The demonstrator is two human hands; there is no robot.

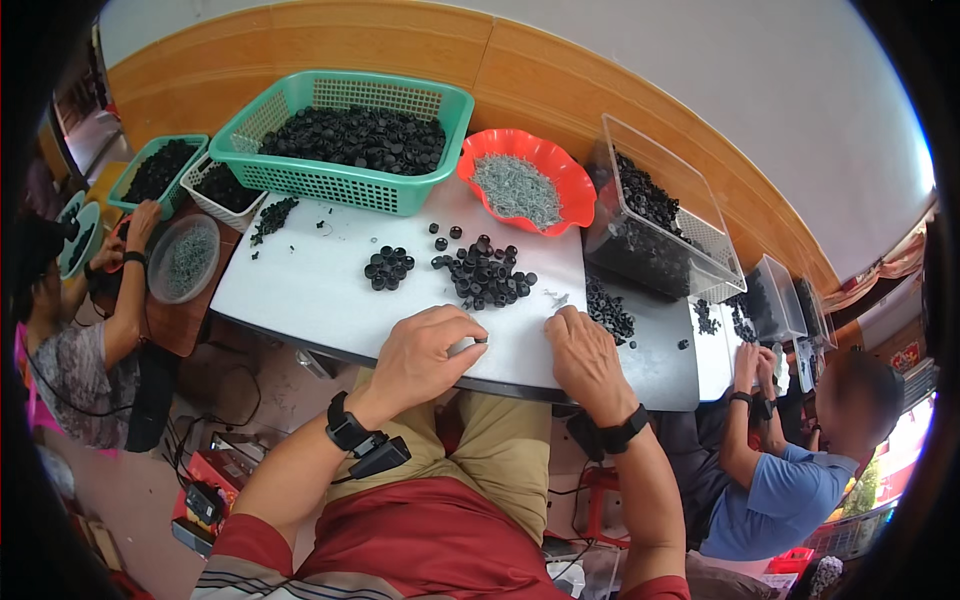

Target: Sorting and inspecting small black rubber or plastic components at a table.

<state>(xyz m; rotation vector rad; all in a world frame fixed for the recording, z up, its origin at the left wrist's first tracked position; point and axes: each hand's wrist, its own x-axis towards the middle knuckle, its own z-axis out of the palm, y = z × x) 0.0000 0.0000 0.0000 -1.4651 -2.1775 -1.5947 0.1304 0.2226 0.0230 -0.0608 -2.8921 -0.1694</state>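
Observation:
Over the near edge of the white table [300,290], my left hand [425,355] is closed, with a small black cap [481,340] pinched between thumb and fingers. My right hand [590,362] rests on the tabletop with its fingers curled in. Its fingertips touch down beside a few small grey screws [557,298]; whatever they grip is hidden. Ahead of my hands lies a loose pile of round black caps [490,275]. A smaller cluster of similar caps [388,268] sits to its left.
Behind stand a green basket [330,187] of black parts, a red scalloped bowl [575,200] of grey screws and a clear bin [640,245] of black parts. Small black pieces [607,310] lie right of my right hand. One person [85,370] works at left, another [790,490] at right.

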